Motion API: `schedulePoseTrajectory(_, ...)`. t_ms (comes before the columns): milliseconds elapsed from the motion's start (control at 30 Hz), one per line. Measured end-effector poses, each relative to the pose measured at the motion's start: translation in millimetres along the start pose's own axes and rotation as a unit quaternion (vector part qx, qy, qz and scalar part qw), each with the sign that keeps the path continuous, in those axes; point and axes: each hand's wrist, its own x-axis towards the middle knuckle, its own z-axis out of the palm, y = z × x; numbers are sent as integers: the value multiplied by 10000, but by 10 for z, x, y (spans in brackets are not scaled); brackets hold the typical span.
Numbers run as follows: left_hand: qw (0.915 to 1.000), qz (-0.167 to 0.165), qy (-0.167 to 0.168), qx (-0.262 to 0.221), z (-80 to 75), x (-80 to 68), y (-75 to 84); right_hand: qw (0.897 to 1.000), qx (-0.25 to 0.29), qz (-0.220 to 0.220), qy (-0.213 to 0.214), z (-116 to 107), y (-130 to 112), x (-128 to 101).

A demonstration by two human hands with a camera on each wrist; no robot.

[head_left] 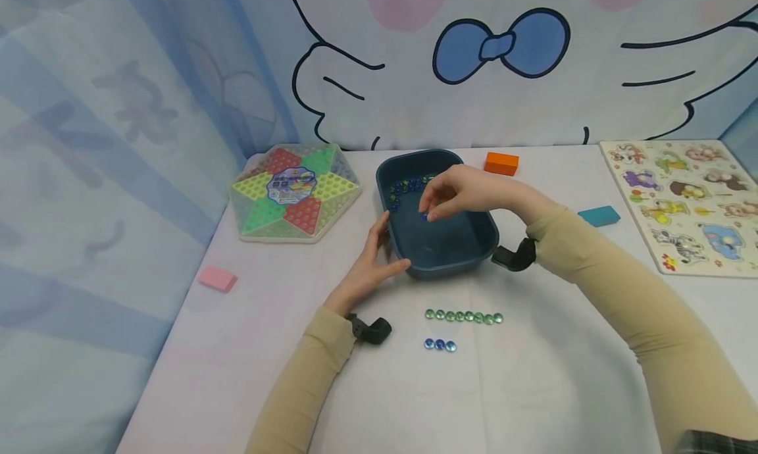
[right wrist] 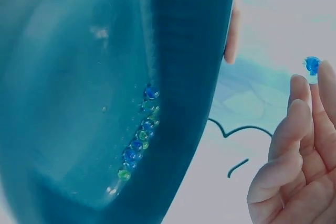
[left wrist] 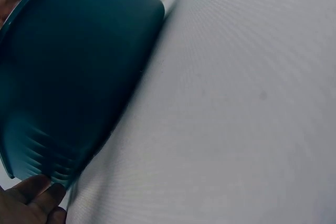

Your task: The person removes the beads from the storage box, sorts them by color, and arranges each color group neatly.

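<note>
Below the dark blue tub (head_left: 468,256), three blue beads (head_left: 440,345) are waiting while I'm pinching another blue bead (head_left: 424,216) in my right hand (head_left: 468,191) above its middle, left hand (head_left: 370,270) bracing its near-left wall steady.

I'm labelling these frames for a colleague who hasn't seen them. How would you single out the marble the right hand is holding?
Find the dark blue tub mid-table. Over it, the right hand pinches one blue marble at its fingertips. Unlike the marbles piled in the tub's far corner, it is held up, alone.
</note>
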Motion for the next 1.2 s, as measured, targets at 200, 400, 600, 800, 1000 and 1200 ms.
schedulePoseTrajectory(200, 10000, -77, 2, -1, -8, -5, -14, 10000, 26, -13, 11, 78, 19, -223)
schedulePoseTrajectory(400, 10000, -38, 10, -14, 1, 40, -110, 9996, 248, -120, -96, 210, 84, -406)
schedulePoseTrajectory(600, 9997, 189, 131, 52, 25, 140, -348, 9990, 365, -140, -197, 375, 123, -582)
schedulePoseTrajectory(800, 9991, 380, 176, 97, 32, 149, -377, 9990, 289, -105, -330, 555, 192, -722)
schedulePoseTrajectory(1000, 9991, 369, 167, 116, 34, 147, -378, 9989, 206, -245, -349, 688, 203, -844)
schedulePoseTrajectory(1200, 9994, 303, 118, 150, 20, 147, -327, 9979, 224, -358, -498, 841, 196, -913)
